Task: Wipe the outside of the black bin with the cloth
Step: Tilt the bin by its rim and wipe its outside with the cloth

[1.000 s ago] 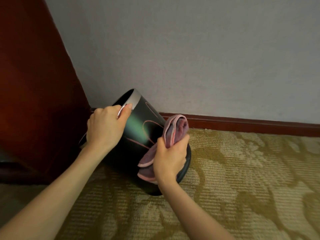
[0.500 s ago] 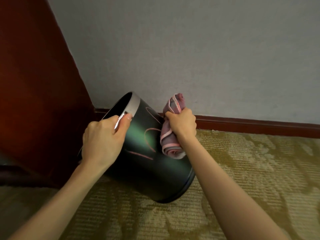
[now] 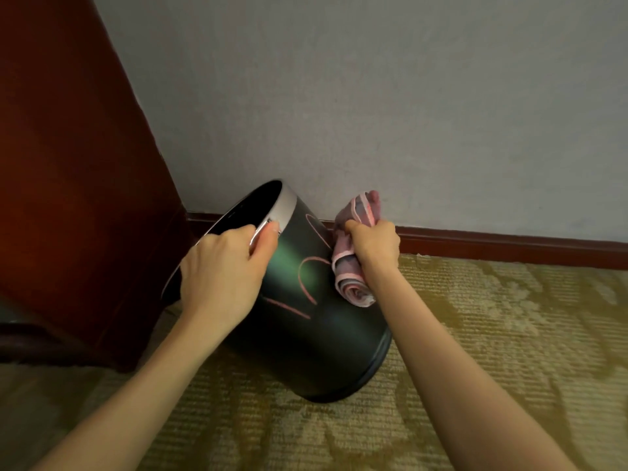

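A black bin [image 3: 316, 341] with a silver rim band stands tilted on the carpet, its mouth leaning up and to the left. Pink curved lines show on its glossy side. My left hand [image 3: 224, 270] grips the rim, thumb over the silver band. My right hand [image 3: 372, 243] is closed on a bunched pink and grey cloth [image 3: 353, 266], which presses against the bin's upper right side, near the wall.
A dark red wooden panel [image 3: 68, 164] rises just left of the bin. A grey wall [image 3: 407, 96] with a dark red skirting board [image 3: 509, 246] runs behind. Patterned beige carpet [image 3: 509, 334] stretches to the right and front.
My right hand has carried the cloth from the bin's lower side, near the base, up to its upper right side. The left hand has kept its hold on the rim.
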`<state>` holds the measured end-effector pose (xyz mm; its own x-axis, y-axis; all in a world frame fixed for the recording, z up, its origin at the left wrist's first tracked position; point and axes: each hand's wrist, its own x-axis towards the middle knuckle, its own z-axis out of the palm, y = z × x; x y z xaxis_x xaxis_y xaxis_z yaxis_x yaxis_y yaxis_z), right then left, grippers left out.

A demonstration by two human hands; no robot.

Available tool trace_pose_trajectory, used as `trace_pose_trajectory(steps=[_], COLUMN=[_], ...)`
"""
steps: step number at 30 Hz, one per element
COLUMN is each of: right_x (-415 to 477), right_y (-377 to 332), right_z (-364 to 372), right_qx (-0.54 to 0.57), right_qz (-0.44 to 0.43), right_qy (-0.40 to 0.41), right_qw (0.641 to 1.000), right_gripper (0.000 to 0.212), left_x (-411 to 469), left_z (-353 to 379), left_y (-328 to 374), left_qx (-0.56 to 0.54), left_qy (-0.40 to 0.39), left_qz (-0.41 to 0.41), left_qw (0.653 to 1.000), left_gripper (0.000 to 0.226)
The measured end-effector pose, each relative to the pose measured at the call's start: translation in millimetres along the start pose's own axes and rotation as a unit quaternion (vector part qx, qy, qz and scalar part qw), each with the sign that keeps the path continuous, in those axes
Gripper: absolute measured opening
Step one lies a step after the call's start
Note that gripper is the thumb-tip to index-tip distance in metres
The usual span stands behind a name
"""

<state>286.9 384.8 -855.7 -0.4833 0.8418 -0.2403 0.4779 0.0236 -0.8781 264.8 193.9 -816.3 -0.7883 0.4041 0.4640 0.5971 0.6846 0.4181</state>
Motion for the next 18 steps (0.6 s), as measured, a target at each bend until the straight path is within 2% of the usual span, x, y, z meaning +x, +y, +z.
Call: trace_pose_trajectory(steps=[4, 8, 11, 13, 18], right_x=[-34.1, -83.3, -120.8, -136.6, -138.3], right_y=[-0.2, 13.9, 27.7, 35.7, 35.9], right_z=[-4.8, 4.7, 13.1, 16.9, 13.5], right_qx=[0.017, 0.089, 0.137, 0.156, 0.167], right_qz=[-0.032, -0.074, -0.113, -0.132, -0.109], right_qy=[0.061, 0.124, 0.113, 0.094, 0.081], right_qw=[0.997, 0.986, 0.978, 0.974, 0.976], right_gripper=[0.027, 0.028, 0.03, 0.044, 0.043], left_x=[12.1, 23.4, 27.7, 25.8, 16.0], left_z=[3.0, 7.9, 10.7, 10.2, 6.7], left_y=[3.5, 5.5, 9.3, 13.1, 16.3], left_qx=[-0.002, -0.008, 0.0, -0.003, -0.021], left_qy=[-0.011, -0.031, -0.051, -0.059, -0.043], left_qz=[-0.021, -0.053, -0.059, -0.06, -0.038], left_qw=[1.0, 0.998, 0.997, 0.996, 0.998], left_gripper=[0.054, 0.054, 0.054, 0.054, 0.055])
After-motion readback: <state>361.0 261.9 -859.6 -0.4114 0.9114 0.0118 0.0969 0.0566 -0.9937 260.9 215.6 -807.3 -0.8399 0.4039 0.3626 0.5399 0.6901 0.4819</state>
